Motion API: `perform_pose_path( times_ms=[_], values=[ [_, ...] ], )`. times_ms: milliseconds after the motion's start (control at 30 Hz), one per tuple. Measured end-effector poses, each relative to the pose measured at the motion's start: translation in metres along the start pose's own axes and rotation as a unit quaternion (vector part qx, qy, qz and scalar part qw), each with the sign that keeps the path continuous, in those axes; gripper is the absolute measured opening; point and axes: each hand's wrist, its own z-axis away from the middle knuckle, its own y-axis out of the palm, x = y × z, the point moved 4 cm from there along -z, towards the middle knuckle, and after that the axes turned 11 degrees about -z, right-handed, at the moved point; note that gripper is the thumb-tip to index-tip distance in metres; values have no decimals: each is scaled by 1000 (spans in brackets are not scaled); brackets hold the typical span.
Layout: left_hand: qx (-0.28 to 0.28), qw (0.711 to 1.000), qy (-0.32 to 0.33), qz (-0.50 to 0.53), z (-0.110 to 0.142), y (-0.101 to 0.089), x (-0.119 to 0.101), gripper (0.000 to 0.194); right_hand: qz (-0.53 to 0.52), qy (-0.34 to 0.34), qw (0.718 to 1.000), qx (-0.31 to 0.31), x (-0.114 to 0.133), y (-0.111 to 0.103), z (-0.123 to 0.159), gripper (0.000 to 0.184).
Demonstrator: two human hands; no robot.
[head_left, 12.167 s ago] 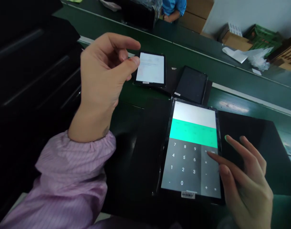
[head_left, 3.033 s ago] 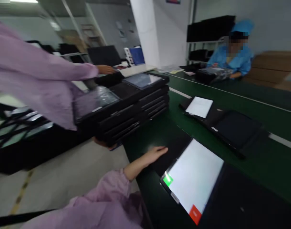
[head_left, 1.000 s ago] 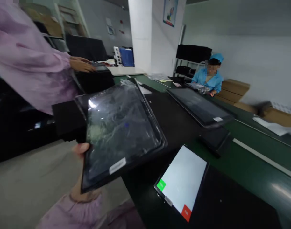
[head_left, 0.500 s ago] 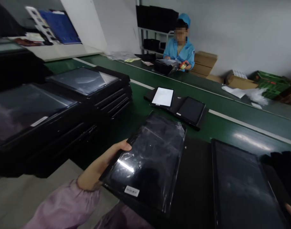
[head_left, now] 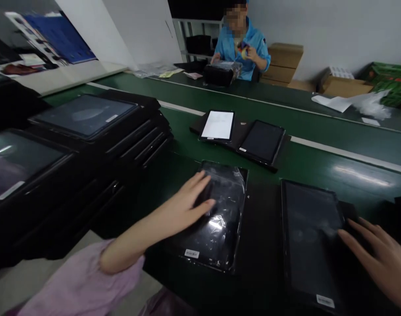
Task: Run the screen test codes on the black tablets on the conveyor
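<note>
A tablet in clear plastic film [head_left: 220, 239] lies on the green bench right in front of me, a small white label near its lower edge. My left hand [head_left: 195, 202] rests on the upper left of this tablet, fingers stretched out. To the right lies a second tablet [head_left: 306, 237], dark-screened, with a label at its lower end. Over its right edge is my right hand [head_left: 378, 254], fingers apart and holding nothing; whether it touches the screen I cannot tell. Farther back, a tablet with a lit white screen [head_left: 217, 125] and a dark tablet [head_left: 262, 141] lie on a black pad.
Stacks of black trays with tablets [head_left: 137, 140] rise on the left. Across the bench a person in blue [head_left: 243, 48] handles a black wrapped bundle [head_left: 222, 72]. Cardboard boxes [head_left: 282, 61], crumpled plastic [head_left: 371, 104] and a green crate [head_left: 389, 83] are at the back right.
My left hand has set the film-covered tablet down and now lies spread on it. My right hand has come into view over the right tablet. The person opposite has raised a hand.
</note>
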Motion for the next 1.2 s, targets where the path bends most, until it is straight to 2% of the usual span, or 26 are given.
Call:
perform_pose_path(
  times_ms=[67, 100, 167, 233, 333, 633, 767, 867, 967, 1033, 1100, 1200],
  values=[
    [23, 997, 68, -33, -25, 28, -37, 73, -12, 11, 1000, -13, 15, 14, 0, 106],
    [2, 992, 99, -77, -38, 39, -53, 66, -13, 10, 1000, -24, 21, 19, 1, 108],
    [-31, 977, 130, -164, -63, 58, -79, 59, -16, 0, 999, -33, 28, 25, 3, 100],
    [-38, 966, 142, -215, -81, 69, -93, 45, -20, -4, 999, -41, 29, 25, 6, 91],
    [-31, 947, 150, -282, -92, 74, -100, 28, -26, -1, 998, -54, 26, 21, 8, 89],
    [-16, 907, 150, -392, -93, 78, -106, 36, -45, 7, 997, -67, 38, 23, 3, 88],
    [-10, 905, 156, -396, -95, 78, -100, 49, -36, 53, 997, -36, 38, 25, 1, 91],
    [4, 930, 154, -335, -97, 71, -90, 67, -54, 83, 995, -28, 39, 25, -4, 92],
    [3, 965, 125, -231, -93, 51, -80, 76, -102, 129, 986, -27, 44, 24, -10, 93],
    [-28, 983, 94, -157, -85, 31, -71, 72, -131, 163, 977, -25, 50, 18, -12, 93],
    [-80, 992, 42, -87, -70, 10, -50, 64, -159, 185, 970, -17, 56, 8, -9, 86],
    [-155, 985, -80, 7, -38, -8, 9, 62, -231, 236, 944, -22, 50, -8, 9, 81]
  ],
)
